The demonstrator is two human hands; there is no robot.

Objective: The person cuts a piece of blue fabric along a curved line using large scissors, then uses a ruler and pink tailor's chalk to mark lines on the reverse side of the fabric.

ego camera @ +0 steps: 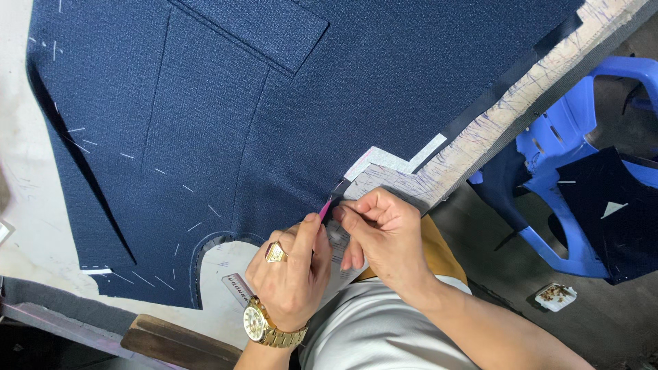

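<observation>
A navy jacket panel [226, 123] with a pocket flap [267, 31] and white chalk dashes lies flat on the pale worktable [27, 205]. My left hand [291, 270], with a gold watch and ring, pinches a thin pink chalk [325, 209] whose tip touches the cloth's lower edge. My right hand [384, 233] is curled right beside it, fingertips pinching the fabric edge over a white paper piece [373, 181]. The two hands touch each other.
A small ruler [236, 288] lies partly under my left hand. A marked table edge [521, 96] runs diagonally at right. Beyond it stands a blue plastic chair [582, 137] carrying a dark cloth piece [617, 212]. A small white tray [555, 296] sits on the floor.
</observation>
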